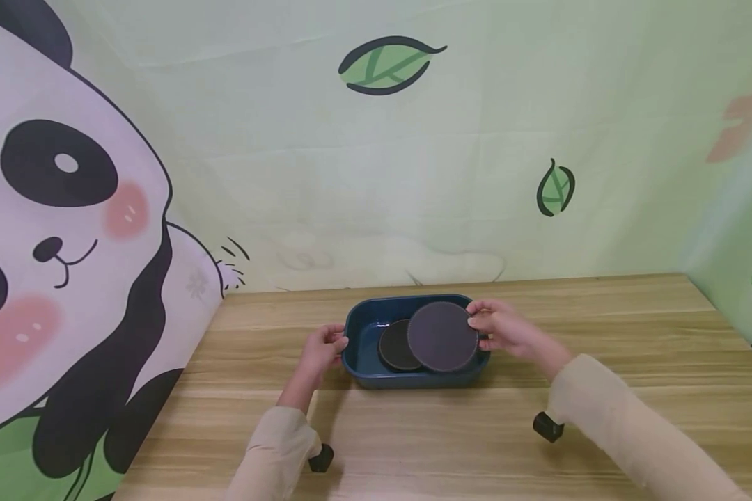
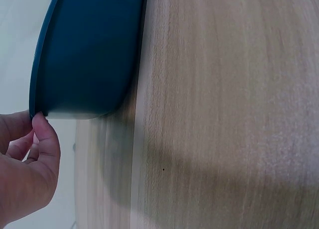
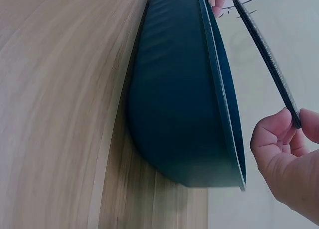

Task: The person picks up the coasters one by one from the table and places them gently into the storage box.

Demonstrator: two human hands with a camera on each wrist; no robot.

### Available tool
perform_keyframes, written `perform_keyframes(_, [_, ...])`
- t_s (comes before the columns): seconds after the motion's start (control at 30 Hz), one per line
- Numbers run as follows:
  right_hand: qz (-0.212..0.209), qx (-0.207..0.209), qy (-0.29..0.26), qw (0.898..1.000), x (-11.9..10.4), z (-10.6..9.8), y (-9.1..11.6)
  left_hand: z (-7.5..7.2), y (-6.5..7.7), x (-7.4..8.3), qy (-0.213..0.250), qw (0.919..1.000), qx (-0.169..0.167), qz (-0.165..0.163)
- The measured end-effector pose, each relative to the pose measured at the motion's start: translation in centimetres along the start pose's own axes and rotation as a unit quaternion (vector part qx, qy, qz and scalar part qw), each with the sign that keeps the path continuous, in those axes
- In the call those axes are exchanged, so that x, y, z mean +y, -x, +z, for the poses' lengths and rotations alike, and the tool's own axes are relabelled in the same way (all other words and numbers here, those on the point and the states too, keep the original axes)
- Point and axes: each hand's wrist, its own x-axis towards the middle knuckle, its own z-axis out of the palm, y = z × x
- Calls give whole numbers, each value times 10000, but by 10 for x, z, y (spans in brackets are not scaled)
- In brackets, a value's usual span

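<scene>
A dark blue rectangular tub (image 1: 407, 382) with rounded corners stands on the wooden table. My left hand (image 1: 318, 352) pinches its left rim between thumb and fingers, as the left wrist view shows at the tub's corner (image 2: 84, 74). Above the tub's right half, my right hand (image 1: 504, 327) holds a round dark coaster (image 1: 443, 337) with a stitched border by its right edge. Seen side-on in the right wrist view, this thin coaster (image 3: 269, 62) is tilted and apart from the tub's rim. Inside the tub lies a second dark round coaster (image 1: 395, 346), partly hidden behind the held one.
The wood-grain table (image 1: 432, 445) reaches back to a pale green cloth backdrop (image 1: 276, 174) with a printed panda and leaves. Beige sleeves (image 1: 627, 417) cover both forearms, and a small black piece (image 1: 548, 426) shows at each wrist.
</scene>
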Motion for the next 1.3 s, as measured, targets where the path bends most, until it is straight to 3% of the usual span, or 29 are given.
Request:
perform_keyframes(0.6, [116, 360, -448, 9983, 11, 29, -26, 0, 0, 0, -82, 10000, 5, -53])
perform_keyframes(0.93, [351, 857, -659, 9935, 21, 43, -39, 0, -1, -1, 25, 10000, 23, 37])
perform_keyframes(1.3, [560, 1087, -693, 9901, 30, 49, -54, 0, 0, -1, -13, 10000, 50, 38])
